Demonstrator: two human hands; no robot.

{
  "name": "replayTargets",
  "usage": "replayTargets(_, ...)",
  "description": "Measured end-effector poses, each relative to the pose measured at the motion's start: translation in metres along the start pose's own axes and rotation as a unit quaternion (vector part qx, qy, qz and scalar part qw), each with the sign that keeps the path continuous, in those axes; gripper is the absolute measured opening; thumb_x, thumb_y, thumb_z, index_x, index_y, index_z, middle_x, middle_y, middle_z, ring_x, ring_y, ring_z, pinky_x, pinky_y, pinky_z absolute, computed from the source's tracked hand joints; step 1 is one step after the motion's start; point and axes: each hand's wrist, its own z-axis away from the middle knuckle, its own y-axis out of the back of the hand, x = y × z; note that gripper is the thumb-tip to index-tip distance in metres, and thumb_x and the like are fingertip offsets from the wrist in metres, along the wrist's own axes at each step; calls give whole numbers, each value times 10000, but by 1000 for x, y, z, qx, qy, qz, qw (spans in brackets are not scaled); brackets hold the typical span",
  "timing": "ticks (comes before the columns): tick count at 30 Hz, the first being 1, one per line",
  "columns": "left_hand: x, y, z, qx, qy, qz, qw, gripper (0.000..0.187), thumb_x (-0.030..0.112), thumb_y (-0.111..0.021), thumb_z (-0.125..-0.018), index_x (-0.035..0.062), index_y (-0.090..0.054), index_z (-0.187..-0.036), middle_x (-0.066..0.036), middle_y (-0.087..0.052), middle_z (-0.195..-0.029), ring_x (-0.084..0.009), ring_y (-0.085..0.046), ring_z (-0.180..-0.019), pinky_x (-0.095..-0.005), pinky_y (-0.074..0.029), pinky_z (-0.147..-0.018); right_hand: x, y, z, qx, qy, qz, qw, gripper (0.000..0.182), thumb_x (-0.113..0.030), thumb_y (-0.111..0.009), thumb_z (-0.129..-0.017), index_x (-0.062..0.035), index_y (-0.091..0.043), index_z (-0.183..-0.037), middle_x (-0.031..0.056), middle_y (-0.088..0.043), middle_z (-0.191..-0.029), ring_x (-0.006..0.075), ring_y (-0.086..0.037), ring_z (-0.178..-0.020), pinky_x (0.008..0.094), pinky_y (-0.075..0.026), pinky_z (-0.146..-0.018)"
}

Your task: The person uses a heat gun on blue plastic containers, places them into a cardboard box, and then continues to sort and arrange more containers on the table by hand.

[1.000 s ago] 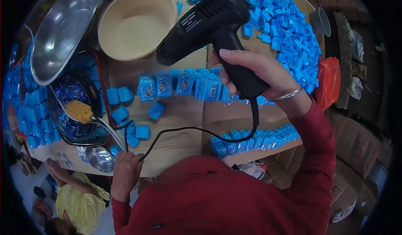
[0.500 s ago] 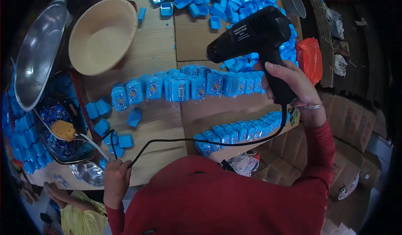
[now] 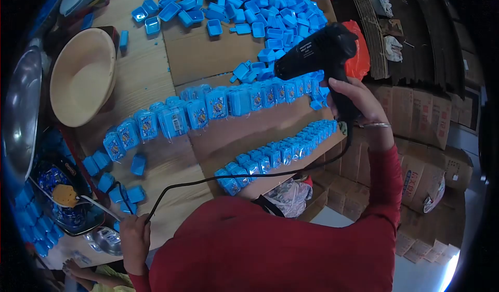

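My right hand (image 3: 361, 102) is wrapped round the handle of a black heat gun (image 3: 317, 50), whose nozzle points left above the far row of packs. My left hand (image 3: 135, 237) is closed round the black cord (image 3: 218, 177) near the table's front edge. A curved row of blue packs in clear film (image 3: 217, 105) crosses the table below the nozzle. Nearer to me runs a second row of smaller-looking wrapped blue packs (image 3: 275, 157). Loose blue pieces (image 3: 136, 194) lie by the cord, close to my left hand.
A heap of blue trays (image 3: 260, 11) covers the far side. On the left are a cream basin (image 3: 83, 79), a metal pan (image 3: 23, 110) and an orange socket block (image 3: 65, 195). Cardboard boxes (image 3: 421, 115) stand at right. A co-worker's hands (image 3: 78, 271) show at lower left.
The view has turned and shifted, so the table's contents appear further left. The heat gun's nozzle now sits nearer the right part of the far row. Both hands keep their hold.
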Motion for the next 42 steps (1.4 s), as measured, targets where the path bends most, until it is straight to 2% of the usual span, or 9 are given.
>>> replayTargets(4,1,0,-3,-6,-3,-19,1000,197,63,-643,-755,43,-637,-951,-135,-532,-784,-331,-515,-805,-426,-394,-734,5,-8,32,-39,87,-42,995,466,-382,-571,-891,10,-575,-1143,50,-591,-719,119,-550,-542,231,-425,-492)
replayTargets(12,-2,-1,15,31,-11,-13,999,181,81,-642,-766,55,-634,-945,-124,-526,-796,-320,-512,-814,-422,-404,-724,-13,-60,40,-107,157,-79,978,494,-366,-578,-886,44,-556,-1161,51,-590,-720,124,-543,-534,235,-433,-516)
replayTargets(17,-4,1,30,40,13,-27,999,178,73,-641,-762,51,-636,-938,-130,-529,-786,-323,-514,-798,-419,-406,-719,-41,-114,31,-228,136,-46,963,376,-329,-646,-866,-24,-602,-1080,37,-615,-727,117,-582,-559,234,-464,-514)
replayTargets(20,-11,1,41,53,14,-34,998,170,64,-636,-764,42,-638,-933,-137,-533,-777,-328,-513,-790,-420,-403,-713,-41,-105,23,-193,130,-5,973,343,-350,-672,-850,-35,-606,-970,37,-620,-727,108,-595,-580,217,-463,-526)
replayTargets(27,0,-2,38,64,-33,-33,997,179,44,-629,-770,33,-632,-948,-147,-535,-776,-339,-521,-800,-425,-395,-702,30,-9,5,158,149,47,975,323,-361,-661,-847,-46,-597,-821,42,-605,-672,125,-590,-552,260,-466,-515)
replayTargets(29,7,-1,34,65,-46,-41,996,188,42,-629,-768,35,-628,-955,-145,-538,-781,-339,-522,-802,-426,-398,-703,55,11,26,170,96,-2,981,335,-367,-664,-842,-39,-595,-833,48,-606,-684,128,-593,-551,259,-467,-509)
replayTargets(33,13,-1,38,54,-55,-63,995,189,42,-630,-766,41,-623,-955,-139,-551,-807,-337,-526,-807,-428,-407,-719,106,1,89,29,103,-179,978,332,-320,-590,-901,-24,-589,-1051,48,-618,-731,130,-585,-558,250,-460,-501)
replayTargets(35,11,-7,44,52,-59,-79,994,176,54,-633,-766,43,-620,-942,-135,-565,-835,-334,-529,-817,-428,-413,-738,133,-21,105,58,114,-196,972,344,-310,-591,-901,-21,-589,-1088,47,-615,-731,125,-585,-567,243,-457,-505)
replayTargets(42,21,-12,66,58,-91,-110,988,165,61,-630,-769,38,-618,-932,-136,-567,-836,-337,-530,-812,-429,-417,-727,133,-21,45,98,171,-182,963,311,-353,-643,-866,-45,-612,-897,57,-625,-705,133,-615,-573,251,-472,-500)
